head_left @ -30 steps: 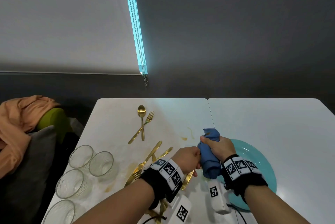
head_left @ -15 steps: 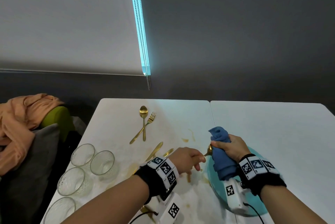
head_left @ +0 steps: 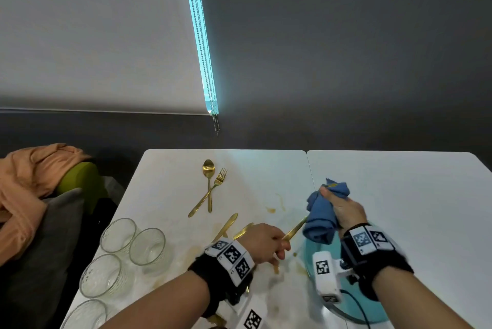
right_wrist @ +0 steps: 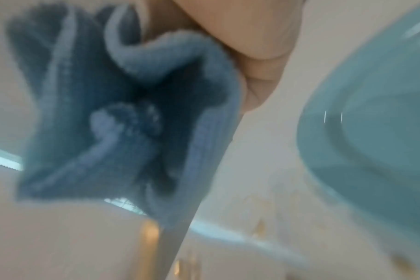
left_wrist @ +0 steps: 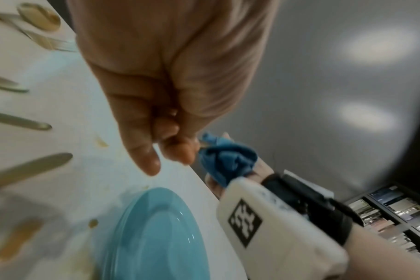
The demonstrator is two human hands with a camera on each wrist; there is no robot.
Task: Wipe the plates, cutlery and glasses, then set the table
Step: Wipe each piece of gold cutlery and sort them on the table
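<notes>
My right hand point(head_left: 339, 206) grips a bunched blue cloth point(head_left: 322, 218) wrapped round one end of a gold cutlery piece point(head_left: 294, 229). My left hand point(head_left: 282, 245) pinches that piece's other end just above the table. The cloth hides its working end, so I cannot tell which kind it is. A teal plate point(head_left: 311, 254) lies under my right wrist, also seen in the left wrist view as the plate point(left_wrist: 156, 227). There the left hand point(left_wrist: 170, 151) meets the cloth point(left_wrist: 226, 161). The right wrist view shows the cloth point(right_wrist: 122, 113) and plate point(right_wrist: 372, 132), blurred.
A gold spoon and fork point(head_left: 210, 187) lie crossed at the back of the white table point(head_left: 266, 166). More gold knives point(head_left: 226, 225) lie left of my left hand. Several glasses point(head_left: 146, 246) stand at the left edge. Yellowish smears point(head_left: 271, 210) mark the top. Cushions and an orange cloth point(head_left: 29, 182) sit left.
My right hand has slid the cloth up and to the right along the cutlery piece, baring more of its handle. The hands have drawn apart.
</notes>
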